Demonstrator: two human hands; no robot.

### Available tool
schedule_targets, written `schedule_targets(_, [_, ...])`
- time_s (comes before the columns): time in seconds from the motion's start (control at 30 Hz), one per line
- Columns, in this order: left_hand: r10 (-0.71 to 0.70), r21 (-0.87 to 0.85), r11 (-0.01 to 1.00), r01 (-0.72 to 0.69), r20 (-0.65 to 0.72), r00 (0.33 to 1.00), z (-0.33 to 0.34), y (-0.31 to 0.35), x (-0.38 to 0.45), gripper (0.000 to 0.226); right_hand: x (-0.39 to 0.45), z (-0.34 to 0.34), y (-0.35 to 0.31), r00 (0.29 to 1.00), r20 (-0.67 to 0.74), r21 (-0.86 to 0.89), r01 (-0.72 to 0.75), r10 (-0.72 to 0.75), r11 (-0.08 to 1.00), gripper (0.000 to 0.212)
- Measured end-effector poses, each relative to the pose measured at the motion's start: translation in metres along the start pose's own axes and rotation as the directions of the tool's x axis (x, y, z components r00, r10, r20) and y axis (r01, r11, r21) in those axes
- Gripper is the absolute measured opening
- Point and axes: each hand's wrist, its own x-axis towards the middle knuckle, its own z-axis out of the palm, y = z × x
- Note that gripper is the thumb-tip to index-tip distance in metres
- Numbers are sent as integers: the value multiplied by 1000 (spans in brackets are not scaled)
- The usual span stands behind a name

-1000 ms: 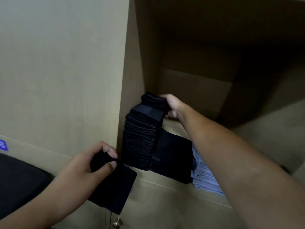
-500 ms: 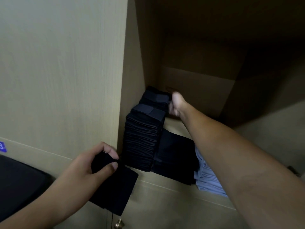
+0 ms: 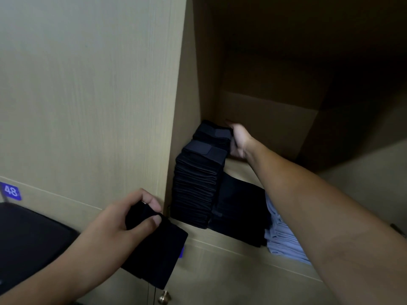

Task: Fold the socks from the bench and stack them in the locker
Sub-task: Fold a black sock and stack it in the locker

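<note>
fingers pinching folded sock, wooden locker

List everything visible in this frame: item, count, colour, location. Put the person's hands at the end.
Front sock stack: one tall pile, black, left side of the locker shelf.
Rear sock stack: one pile, black, behind the front stack.
Dark folded cloth: one pile, black, right of the front stack.
Pale folded cloth: one pile, light blue, further right on the shelf.
Folded sock: one, black, held outside the locker.
Number tag: one, blue, reads 48, far left.
Door knob: one, metallic, bottom edge.
Left hand: grips the folded sock.
Right hand: against the rear sock stack.
</note>
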Motion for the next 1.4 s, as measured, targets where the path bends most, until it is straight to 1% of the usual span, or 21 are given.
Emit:
schedule_targets(0.2, [-16, 47, 999, 15, 21, 1000, 2, 1, 1, 16, -5, 6, -5, 999, -38, -86, 19, -22, 996, 43])
schedule_targets(0.3, [-37, 3, 999, 37, 34, 999, 9, 6, 1, 18, -5, 6, -5, 1000, -16, -95, 3, -5, 996, 45])
schedule_targets(0.43, [-125, -176, 977, 124, 2, 992, 18, 14, 5, 26, -1, 5, -4, 1000, -23, -152, -2, -1, 988, 48])
schedule_targets(0.57, [-255, -403, 885, 232, -2, 967, 23, 24, 8, 29, -2, 5, -2, 998, -55, -229, -4, -9, 974, 50])
schedule_targets(0.63, [-211, -463, 866, 190, 7, 977, 25, 32, 7, 29, -3, 6, -2, 999, -47, -267, -4, -9, 964, 52])
schedule_targets(0.73, [43, -357, 931, -77, -101, 994, 29, 57, 3, 25, -6, 6, -3, 1000, -24, -273, 10, -17, 962, 51])
schedule_targets(0.8, [229, -241, 931, -275, -200, 953, 35, 76, -2, 25, -8, 4, -5, 1000, -2, -265, 24, -26, 964, 53])
schedule_targets(0.83, [337, -98, 925, -367, -238, 911, 37, 80, -3, 25, -8, 2, -5, 1000, 6, -269, 25, -25, 963, 54])
schedule_targets(0.9, [548, 294, 829, -476, -252, 798, 35, 80, 0, 21, -15, 2, -8, 999, 20, -303, 33, -28, 952, 52])
schedule_targets(0.93, [629, 425, 751, -506, -225, 744, 33, 77, -1, 14, -19, 2, -9, 999, 20, -314, 32, -27, 949, 50])
schedule_targets(1.0, [745, 572, 594, -565, -128, 654, 30, 67, -6, 12, -20, 1, -9, 1000, 20, -317, 26, -21, 948, 50])
schedule_targets(1.03, [774, 599, 540, -591, -78, 629, 27, 68, -7, 11, -22, 1, -10, 1000, 25, -312, 26, -19, 950, 51])
schedule_targets(1.07, [757, 569, 553, -608, -40, 652, 26, 65, -7, 11, -23, 2, -10, 999, 25, -306, 27, -21, 952, 52])
schedule_targets(1.13, [670, 560, 607, -564, 21, 742, 12, 56, -11, 10, -22, 0, -8, 999, 36, -312, 31, -21, 950, 55])
schedule_targets(1.17, [666, 577, 595, -559, 34, 745, 8, 49, -9, 7, -22, 0, -7, 999, 41, -315, 37, -25, 948, 55])
schedule_targets(1.2, [598, 553, 660, -508, 21, 801, 7, 46, -3, 19, -23, 0, -7, 999, 46, -313, 31, -17, 949, 56])
schedule_targets(1.23, [600, 512, 658, -553, 88, 795, 7, 44, -2, 30, -23, 0, -6, 999, 54, -306, 25, -9, 952, 57])
schedule_targets(1.27, [655, 543, 599, -588, 91, 750, 10, 50, -5, 26, -22, -1, -5, 998, 56, -308, 26, -10, 951, 58])
schedule_targets(1.3, [733, 600, 546, -585, -4, 680, 21, 61, -5, 18, -20, -1, -4, 998, 60, -308, 26, -7, 951, 60])
schedule_targets(1.33, [801, 609, 491, -623, -34, 598, 28, 66, -13, 15, -19, -2, -4, 999, 51, -311, 18, -2, 950, 62])
schedule_targets(1.4, [838, 636, 439, -635, -34, 545, 32, 67, -17, 15, -19, -2, -4, 999, 42, -309, 12, 1, 951, 65])
